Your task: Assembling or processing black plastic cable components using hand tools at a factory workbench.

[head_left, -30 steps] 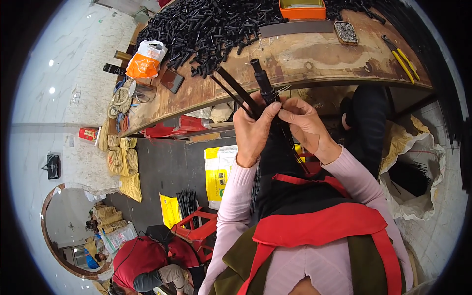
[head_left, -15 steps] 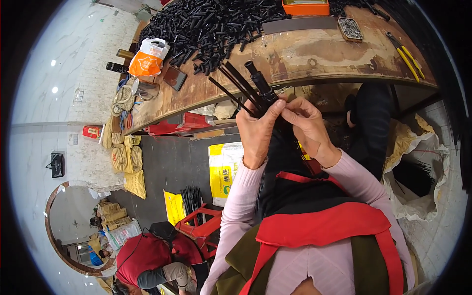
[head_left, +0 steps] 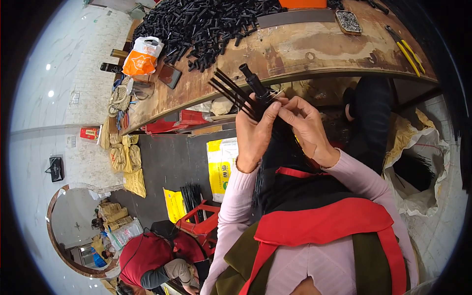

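My left hand (head_left: pixel 252 138) is closed around a bundle of thin black rods (head_left: pixel 230 92), which stick out toward the upper left. Beside them a stepped black tubular fitting (head_left: pixel 253 82) rises past my left thumb, held in the same grip. My right hand (head_left: pixel 309 129) meets the left at the thumb, its thumb and forefinger pinched together. Thin pale slivers (head_left: pixel 279 93) poke out just above the meeting fingertips; what exactly the right fingers hold is too small to make out. Both hands are in front of the wooden bench's (head_left: pixel 275 56) near edge, above my lap.
Loose black fittings (head_left: pixel 196 29) are heaped on the bench. Along it lie a phone (head_left: pixel 169 76), a grey strip (head_left: pixel 295 18), a small tray of metal bits (head_left: pixel 348 22) and yellow-handled pliers (head_left: pixel 408 51). An open sack (head_left: pixel 415 191) stands at right. Another person (head_left: pixel 147 260) bends at lower left.
The rods have fanned slightly and tilt further left in my left hand. Both hands stay together at the fitting. The whole view has shifted a little.
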